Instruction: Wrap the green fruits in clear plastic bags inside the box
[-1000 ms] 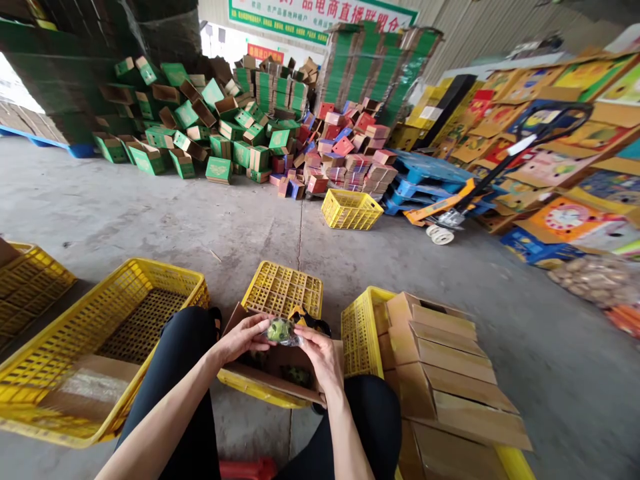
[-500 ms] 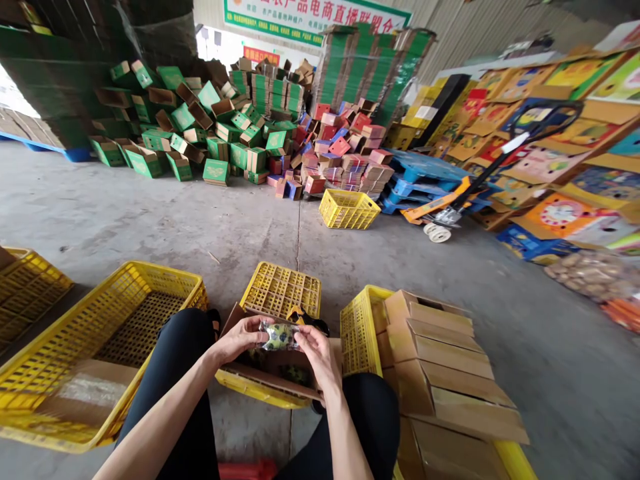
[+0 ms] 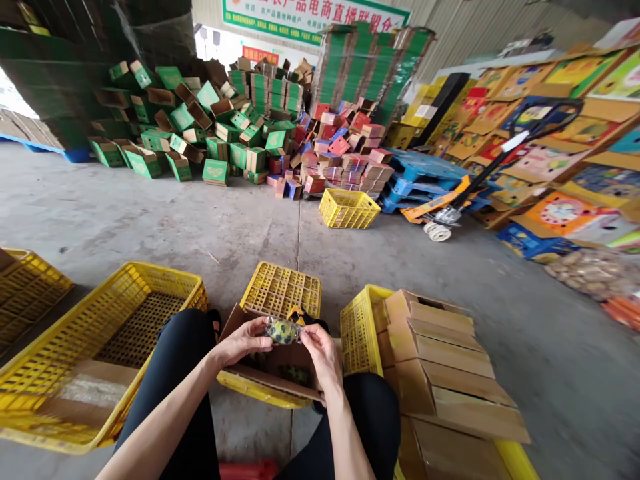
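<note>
A small green item with dark patches, in a clear plastic wrapper (image 3: 283, 331), is stretched between my two hands. My left hand (image 3: 246, 341) pinches its left end, and my right hand (image 3: 319, 348) pinches the right end. Just below them is an open cardboard box (image 3: 270, 381), resting on a yellow plastic crate (image 3: 257, 393) between my knees. Inside the box are some dark green things, partly hidden by my hands and too dim to make out.
On my left stands a yellow crate (image 3: 173, 275) with a cardboard piece and clear plastic in it. Folded cardboard boxes (image 3: 455, 367) fill a crate at right. Farther off are another yellow crate (image 3: 349, 210), a pallet jack (image 3: 445, 207) and heaped green cartons (image 3: 215, 171).
The wrapped item has shifted slightly up and to the right and turned a little between my fingers. Both hands still grip its ends.
</note>
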Action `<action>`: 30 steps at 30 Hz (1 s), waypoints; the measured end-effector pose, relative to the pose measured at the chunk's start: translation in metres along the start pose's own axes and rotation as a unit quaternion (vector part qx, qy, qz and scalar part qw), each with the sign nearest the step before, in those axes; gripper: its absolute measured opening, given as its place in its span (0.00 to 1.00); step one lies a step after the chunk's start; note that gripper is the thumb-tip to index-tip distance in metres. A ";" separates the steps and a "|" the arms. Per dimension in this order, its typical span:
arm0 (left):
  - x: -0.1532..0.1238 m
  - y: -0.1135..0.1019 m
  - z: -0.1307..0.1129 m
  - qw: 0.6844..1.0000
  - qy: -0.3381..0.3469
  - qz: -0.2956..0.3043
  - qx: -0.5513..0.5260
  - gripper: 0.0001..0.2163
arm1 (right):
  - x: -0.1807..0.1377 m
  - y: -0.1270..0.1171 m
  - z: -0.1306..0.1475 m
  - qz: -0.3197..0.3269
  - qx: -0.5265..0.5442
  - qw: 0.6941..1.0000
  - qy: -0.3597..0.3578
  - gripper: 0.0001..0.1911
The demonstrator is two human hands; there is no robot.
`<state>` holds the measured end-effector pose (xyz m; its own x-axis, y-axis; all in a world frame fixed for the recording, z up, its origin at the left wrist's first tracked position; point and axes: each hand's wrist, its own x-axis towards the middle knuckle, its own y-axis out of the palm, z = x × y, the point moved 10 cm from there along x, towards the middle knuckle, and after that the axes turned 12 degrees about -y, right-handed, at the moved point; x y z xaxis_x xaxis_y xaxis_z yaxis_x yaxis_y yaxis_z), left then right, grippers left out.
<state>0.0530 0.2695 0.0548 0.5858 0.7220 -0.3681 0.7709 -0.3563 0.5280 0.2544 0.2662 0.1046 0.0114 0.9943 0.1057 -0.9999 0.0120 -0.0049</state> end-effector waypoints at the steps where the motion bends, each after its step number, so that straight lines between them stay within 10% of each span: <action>1: 0.000 0.000 -0.001 1.000 0.004 -0.006 0.000 0.27 | 0.000 0.001 -0.001 0.004 0.002 1.000 0.001 0.25; 30: -0.008 -0.025 -0.033 0.975 0.100 -0.186 0.064 0.24 | -0.002 0.005 -0.027 -0.002 0.000 0.998 0.069 0.35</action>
<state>0.0208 0.2922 0.0698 0.2082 0.9122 -0.3528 0.9532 -0.1084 0.2822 0.2500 0.2668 0.0773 0.0158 0.9994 -0.0317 -0.9999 0.0156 -0.0048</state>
